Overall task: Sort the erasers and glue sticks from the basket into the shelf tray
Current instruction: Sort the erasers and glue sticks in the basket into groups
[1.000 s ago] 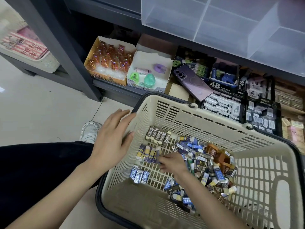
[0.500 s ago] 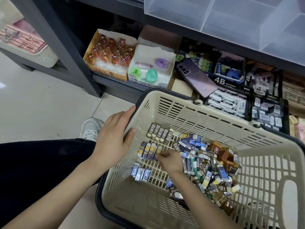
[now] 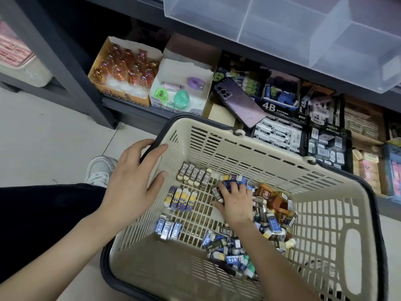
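In the basket (image 3: 238,148) on the floor, below the tray (image 3: 282,29): pinched a 2B eraser (image 3: 217,193) between thumb and forefinger of right hand (image 3: 235,205), other fingers curled onto the pile (image 3: 269,216). Braced the left rim with left hand (image 3: 134,181), laid flat, fingers straight, holding nothing. Risked dropping the eraser from so light a pinch; would likely fall back among look-alikes in the pile. Risked sweeping the sorted rows out of line with the right wrist, just beside them. Risked tipping the basket by pressing harder on the rim, sliding the pile into the rows. Risked mixing kinds in the tray, clear-walled and unmarked. Looked small, blocky, paper-sleeved: dark 2B row (image 3: 194,175) by the far wall, yellow-and-blue row (image 3: 181,198) nearer, blue-silver row (image 3: 168,228) nearest, all on the slotted bottom, left side. Found the rest jumbled on the right: blue, dark, brown wrappers. Could not tell glue sticks from erasers there. Saw nothing yet in the tray.
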`<state>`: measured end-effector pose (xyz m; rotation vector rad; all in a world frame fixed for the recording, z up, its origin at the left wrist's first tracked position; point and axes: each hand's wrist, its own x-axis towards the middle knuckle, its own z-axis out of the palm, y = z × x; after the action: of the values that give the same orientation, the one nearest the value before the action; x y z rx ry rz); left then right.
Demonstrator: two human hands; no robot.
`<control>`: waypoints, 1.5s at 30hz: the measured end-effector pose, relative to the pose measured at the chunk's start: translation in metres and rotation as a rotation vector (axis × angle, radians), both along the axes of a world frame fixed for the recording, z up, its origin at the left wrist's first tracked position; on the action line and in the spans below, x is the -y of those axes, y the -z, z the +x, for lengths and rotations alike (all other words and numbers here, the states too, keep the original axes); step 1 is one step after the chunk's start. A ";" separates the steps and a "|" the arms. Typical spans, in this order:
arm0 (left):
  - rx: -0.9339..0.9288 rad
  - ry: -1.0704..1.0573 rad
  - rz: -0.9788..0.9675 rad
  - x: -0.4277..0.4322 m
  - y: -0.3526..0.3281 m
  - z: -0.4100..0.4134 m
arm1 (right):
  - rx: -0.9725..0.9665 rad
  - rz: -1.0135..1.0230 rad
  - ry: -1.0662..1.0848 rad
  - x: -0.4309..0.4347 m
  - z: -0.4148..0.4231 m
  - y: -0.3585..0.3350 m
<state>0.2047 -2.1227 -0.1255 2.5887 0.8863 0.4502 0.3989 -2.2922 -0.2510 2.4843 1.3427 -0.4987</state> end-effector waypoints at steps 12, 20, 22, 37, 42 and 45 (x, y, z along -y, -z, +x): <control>-0.011 0.014 -0.039 0.000 -0.001 0.001 | -0.049 -0.147 -0.191 -0.008 0.006 -0.003; -0.012 0.008 -0.053 -0.001 -0.001 0.000 | -0.106 -0.082 -0.294 0.000 0.011 -0.004; -0.018 0.002 -0.073 -0.001 -0.002 0.001 | -0.176 -0.023 -0.273 0.001 0.017 -0.003; 0.124 0.123 -0.311 0.036 -0.028 0.020 | -1.082 0.756 0.625 0.029 0.011 -0.102; 0.157 -0.040 -1.599 0.072 -0.037 0.035 | -1.230 0.853 0.525 0.009 -0.026 -0.147; 0.243 -0.067 -1.686 0.073 -0.037 0.037 | -1.242 0.797 0.463 -0.001 -0.033 -0.159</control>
<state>0.2419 -2.1961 -0.0881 0.9350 0.7062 -0.0526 0.3661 -2.2910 -0.0922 3.2395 1.4212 -2.2750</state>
